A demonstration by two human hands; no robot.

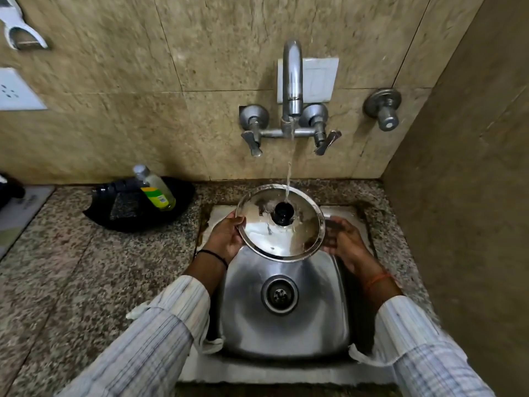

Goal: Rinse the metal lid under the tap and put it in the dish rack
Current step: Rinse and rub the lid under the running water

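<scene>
A round shiny metal lid [274, 236] with a black knob is held over the steel sink [286, 333], tilted toward me. Water runs from the wall tap [292, 78] and lands on the lid near its knob. My left hand [226, 237] grips the lid's left rim. My right hand [345, 242] is at the lid's right rim, fingers against the edge. No dish rack is in view.
A black tray [120, 213] holding a yellow-green bottle [156, 189] sits on the speckled counter [86, 267] left of the sink. A side wall stands close on the right. A single valve [383, 108] protrudes from the back wall right of the tap.
</scene>
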